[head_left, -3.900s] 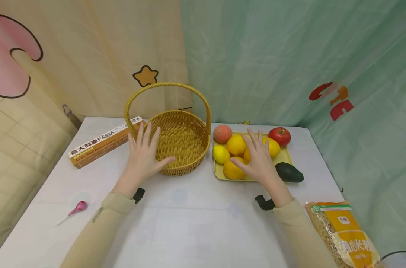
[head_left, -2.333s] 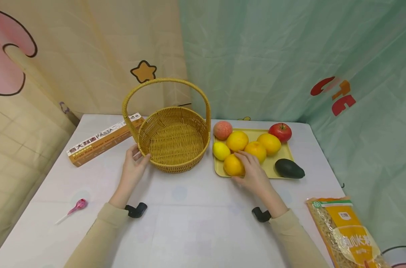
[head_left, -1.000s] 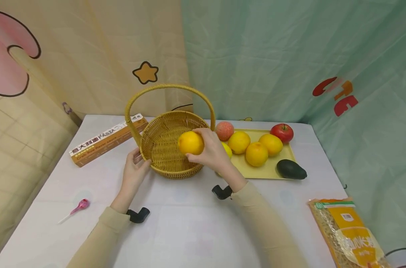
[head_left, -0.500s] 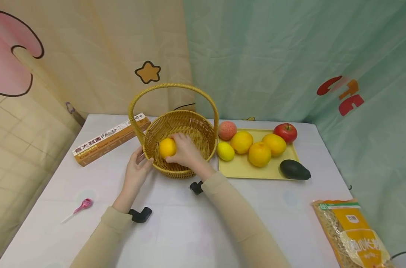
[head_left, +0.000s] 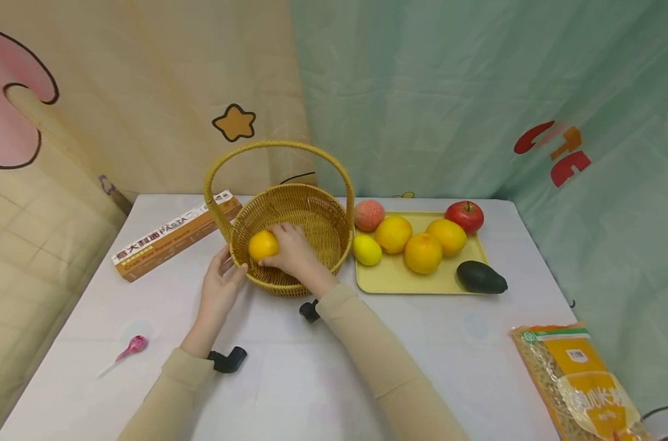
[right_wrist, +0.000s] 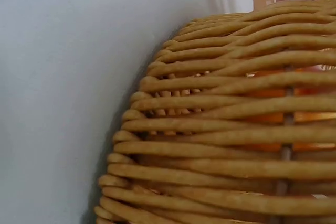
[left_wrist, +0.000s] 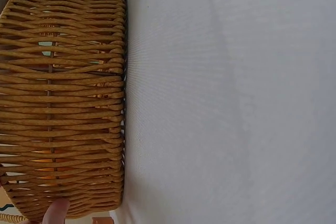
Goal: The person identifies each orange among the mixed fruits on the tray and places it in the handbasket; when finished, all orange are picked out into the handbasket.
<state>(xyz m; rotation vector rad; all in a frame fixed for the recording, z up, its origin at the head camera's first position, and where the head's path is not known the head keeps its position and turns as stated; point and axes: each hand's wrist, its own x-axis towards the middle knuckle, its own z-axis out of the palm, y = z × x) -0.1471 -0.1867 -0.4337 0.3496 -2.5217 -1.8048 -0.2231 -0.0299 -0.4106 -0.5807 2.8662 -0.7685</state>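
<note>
1. Clasping an orange [head_left: 263, 245], my right hand [head_left: 292, 250] has its thumb on the near side and fingers on the far side; the fruit sits just left of that hand, inside the wicker basket [head_left: 328, 239], by its left wall. I cannot tell whether it touches the base.
2. My left hand [head_left: 221, 288] holds the basket's rim and outer wall at the near left, thumb toward me. The basket stands upright, its arched handle rising beyond both hands.
3. To the right of my right hand lies a pale yellow tray [head_left: 383, 282]. On its near-hand side are a lemon [head_left: 367, 250] and, farther back at the corner, a peach [head_left: 369, 215]. Three larger yellow-orange fruits [head_left: 423, 253] cluster next to them.
4. Farther right of that hand, a red apple [head_left: 464, 217] sits at the tray's far corner and an avocado [head_left: 481, 277] at the near one, its narrow end over the edge.
5. Beyond and left of my left hand, a pasta box [head_left: 176, 236] lies slantwise; a pink lollipop [head_left: 131, 347] is nearer me on that side.
6. Well right of my right hand, closer to me, a bag of grain [head_left: 581, 386] rests on the white worktop [head_left: 284, 380].
</note>
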